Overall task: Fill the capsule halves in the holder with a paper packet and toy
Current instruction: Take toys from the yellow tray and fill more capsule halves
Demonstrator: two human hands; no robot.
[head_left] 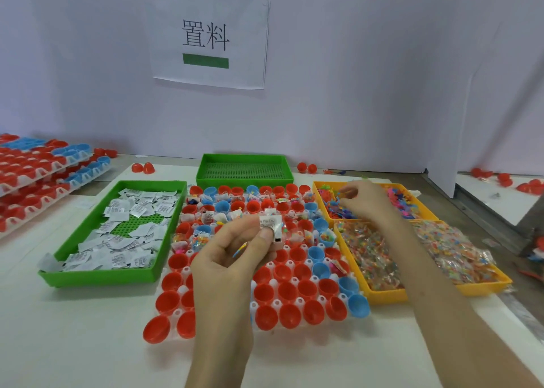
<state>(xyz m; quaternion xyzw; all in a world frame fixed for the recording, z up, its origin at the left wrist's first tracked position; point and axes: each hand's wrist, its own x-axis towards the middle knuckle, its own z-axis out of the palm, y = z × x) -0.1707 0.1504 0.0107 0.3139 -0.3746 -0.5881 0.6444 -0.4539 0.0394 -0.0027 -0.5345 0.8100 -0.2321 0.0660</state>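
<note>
A white paper sign with black characters (206,34) hangs on the pale wall (382,78) behind a green perforated plastic tray (244,171), and stacked white capsule racks (44,175) sit far left.

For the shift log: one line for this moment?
left hand: pinches paper packet above holder | right hand: in yellow tray | near capsule halves: empty

Bare worktop (73,328) open along the near edge and front left. Holder (300,301) boxed in: green packet tray (97,278) just beside on the left, yellow trays (385,298) close on the right, empty green tray (244,178) behind. Left hand (232,258) over its middle rows; right hand (368,202) and forearm across the yellow trays.
</note>
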